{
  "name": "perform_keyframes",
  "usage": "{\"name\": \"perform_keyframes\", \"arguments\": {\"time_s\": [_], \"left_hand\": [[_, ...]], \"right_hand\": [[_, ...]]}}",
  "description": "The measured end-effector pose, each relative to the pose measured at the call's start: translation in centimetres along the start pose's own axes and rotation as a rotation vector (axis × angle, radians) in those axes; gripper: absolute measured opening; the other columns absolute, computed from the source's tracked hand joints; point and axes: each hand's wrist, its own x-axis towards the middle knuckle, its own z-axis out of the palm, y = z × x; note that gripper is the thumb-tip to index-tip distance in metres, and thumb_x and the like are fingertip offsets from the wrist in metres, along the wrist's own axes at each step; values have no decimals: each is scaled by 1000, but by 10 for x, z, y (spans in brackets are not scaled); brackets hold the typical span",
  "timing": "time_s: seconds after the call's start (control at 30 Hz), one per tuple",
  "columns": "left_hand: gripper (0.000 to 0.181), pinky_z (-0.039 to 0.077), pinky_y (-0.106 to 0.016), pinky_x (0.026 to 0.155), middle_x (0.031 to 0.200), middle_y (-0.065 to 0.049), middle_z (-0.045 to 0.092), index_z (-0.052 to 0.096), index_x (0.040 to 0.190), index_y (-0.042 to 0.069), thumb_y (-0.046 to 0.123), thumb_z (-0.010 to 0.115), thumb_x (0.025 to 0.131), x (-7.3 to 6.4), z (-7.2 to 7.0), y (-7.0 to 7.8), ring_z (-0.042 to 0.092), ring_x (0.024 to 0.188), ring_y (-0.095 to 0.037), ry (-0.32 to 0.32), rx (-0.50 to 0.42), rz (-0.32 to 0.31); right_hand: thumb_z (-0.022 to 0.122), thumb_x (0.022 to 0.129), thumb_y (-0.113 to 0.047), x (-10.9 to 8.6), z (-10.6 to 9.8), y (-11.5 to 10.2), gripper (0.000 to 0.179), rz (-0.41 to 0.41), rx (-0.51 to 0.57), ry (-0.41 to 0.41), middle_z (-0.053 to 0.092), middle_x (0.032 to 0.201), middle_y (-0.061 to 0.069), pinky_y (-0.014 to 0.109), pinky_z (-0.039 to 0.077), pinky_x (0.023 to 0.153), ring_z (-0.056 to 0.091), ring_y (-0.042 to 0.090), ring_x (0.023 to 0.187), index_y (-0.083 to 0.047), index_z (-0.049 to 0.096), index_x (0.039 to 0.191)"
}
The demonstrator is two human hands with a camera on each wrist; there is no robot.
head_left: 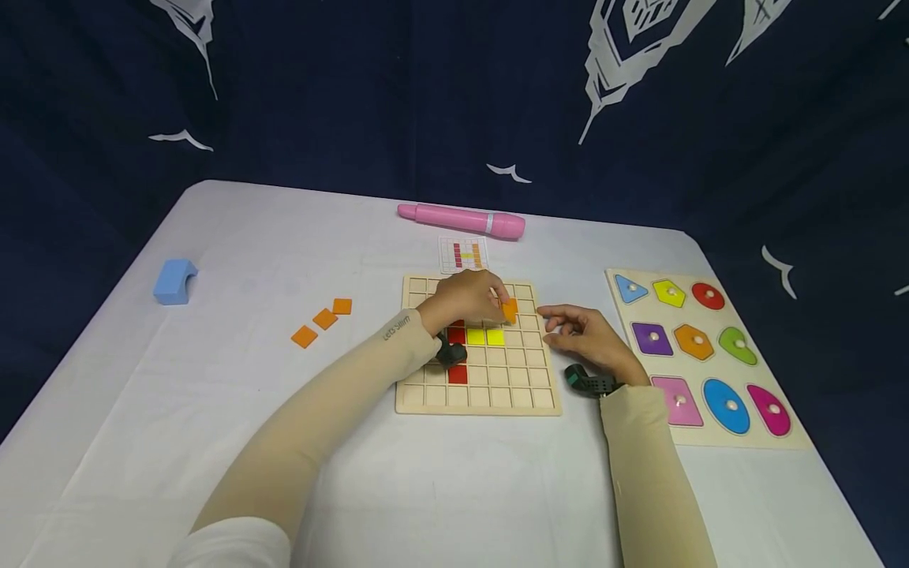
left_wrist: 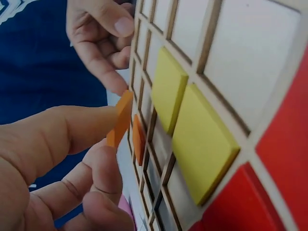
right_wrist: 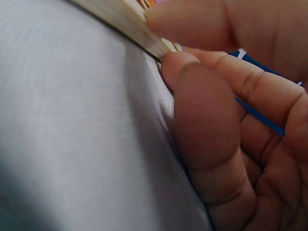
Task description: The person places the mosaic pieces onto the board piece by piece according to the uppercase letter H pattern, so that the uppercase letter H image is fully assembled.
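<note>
My left hand [head_left: 467,300] is over the upper part of a wooden grid board [head_left: 490,401], pinching an orange square tile [left_wrist: 122,118] between thumb and finger. Just beyond it in the left wrist view, another orange tile [left_wrist: 138,139] sits in a cell. Two yellow tiles [head_left: 485,337] lie side by side in the grid, and red tiles [head_left: 458,374] form a column left of them, partly hidden by my left wrist. At the board's right side, my right hand [head_left: 585,338] rests its fingertips against the board's edge [right_wrist: 139,31], fingers loosely bent.
Three loose orange tiles [head_left: 325,319] and a blue arch block [head_left: 173,282] lie to the left. Behind the board are a printed pattern card [head_left: 447,256] and a pink pen-shaped object [head_left: 454,218]. A knobbed shape puzzle [head_left: 660,367] lies at right.
</note>
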Motion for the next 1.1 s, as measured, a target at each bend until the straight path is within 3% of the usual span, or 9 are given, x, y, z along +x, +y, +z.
{"name": "perform_keyframes", "arguments": {"time_s": [0.13,0.3,0.67,0.83,1.1], "left_hand": [[23,46,-40,81,99,1,71,79,113,21,26,82,90,3,4,2,61,90,-22,-10,53,-5],[18,44,-44,87,104,2,71,79,106,20,22,83,89,4,7,5,61,95,-22,-15,71,14],[21,45,-44,88,110,1,71,79,109,18,19,83,89,5,6,8,60,99,-22,-23,89,34],[22,45,-45,90,111,1,70,78,111,20,21,83,90,3,5,8,60,100,-23,-33,97,24],[21,47,-38,81,101,3,70,78,114,21,26,82,94,-5,3,1,62,94,-19,-28,65,42]], "right_hand": [[74,97,2,0,0,-1,49,9,0,0,67,107,17,18,45,69,52,8,79,14,60,141],[74,96,3,0,1,-1,49,6,-5,0,67,106,16,18,45,69,52,8,79,15,60,141],[73,97,4,1,0,-2,48,17,-14,2,65,103,5,18,44,68,52,8,78,14,60,142],[72,97,4,1,0,-4,48,15,-6,2,66,103,7,18,44,68,52,8,79,14,60,142],[73,97,4,1,1,-3,48,30,5,3,66,104,8,18,45,68,52,8,79,14,60,142]]}}
